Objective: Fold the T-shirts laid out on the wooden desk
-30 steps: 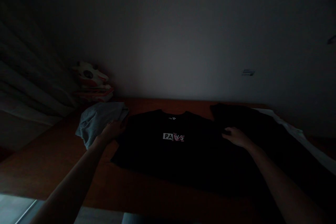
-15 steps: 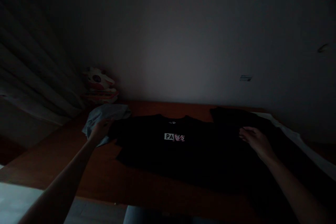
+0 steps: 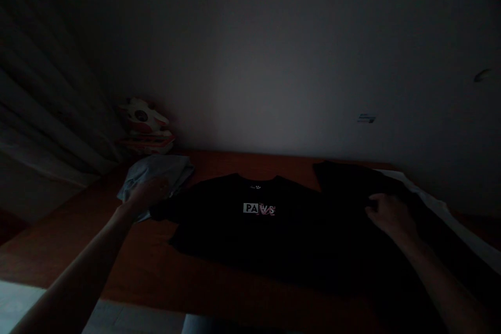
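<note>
I see grey cloth (image 3: 151,168) left of the black shirt (image 3: 230,232). At the shirt's left end is my left hand (image 3: 147,193), its grip too dark to tell. The shirt spreads between both hands. At its right end, my right hand (image 3: 391,215) curls; I cannot tell whether it clamps fabric.

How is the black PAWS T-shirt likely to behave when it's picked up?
The black PAWS T-shirt would probably droop: it lies spread flat, with a sleeve reaching toward the left hand. It looks like thin cloth, so likely light for its spread. Lying flat, it seems unlikely to roll or tip.
</note>
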A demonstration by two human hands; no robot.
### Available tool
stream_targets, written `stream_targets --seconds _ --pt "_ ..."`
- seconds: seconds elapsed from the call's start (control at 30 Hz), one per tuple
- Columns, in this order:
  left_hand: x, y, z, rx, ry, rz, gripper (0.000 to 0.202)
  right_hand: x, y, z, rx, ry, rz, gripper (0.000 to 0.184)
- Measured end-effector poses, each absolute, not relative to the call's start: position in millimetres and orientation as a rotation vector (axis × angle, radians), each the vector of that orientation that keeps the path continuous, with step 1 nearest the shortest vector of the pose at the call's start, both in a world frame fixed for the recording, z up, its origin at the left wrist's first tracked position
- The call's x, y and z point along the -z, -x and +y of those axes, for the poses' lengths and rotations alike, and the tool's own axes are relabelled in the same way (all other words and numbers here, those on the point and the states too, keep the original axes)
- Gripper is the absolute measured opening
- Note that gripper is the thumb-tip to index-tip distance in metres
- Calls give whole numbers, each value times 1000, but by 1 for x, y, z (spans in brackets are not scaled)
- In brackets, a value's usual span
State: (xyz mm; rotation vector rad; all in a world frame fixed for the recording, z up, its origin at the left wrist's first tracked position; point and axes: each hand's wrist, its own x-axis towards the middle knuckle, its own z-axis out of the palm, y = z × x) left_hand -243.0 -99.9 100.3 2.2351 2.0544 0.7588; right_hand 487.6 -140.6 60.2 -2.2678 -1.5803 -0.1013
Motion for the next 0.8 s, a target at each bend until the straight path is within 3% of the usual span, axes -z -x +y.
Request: stream_targets --seconds 0.07,0.27,0.47,0.53,0.63,0.8 --pt "-95 219 -85 -618 -2174 2069 22 -68 -455 -125 184 2230 -1751 30" --pt "-62 127 -25 -493 -2009 2014 24 -54 -345 -65 -71 1977 -1956 28" --pt "-35 85 -6 -538 -1931 2052 41 -13 -299 -32 -184 1944 -1902 54" --pt "-35 82 -5 -541 -1934 2029 33 -10 -296 -28 -189 1924 -1878 50" --pt "-44 83 -9 -590 -1966 1976 15 -16 -298 -30 -165 1880 -1842 30" --pt "-64 94 -47 -881 -2022 2006 22 -41 -310 -67 -67 1778 -1761 22"
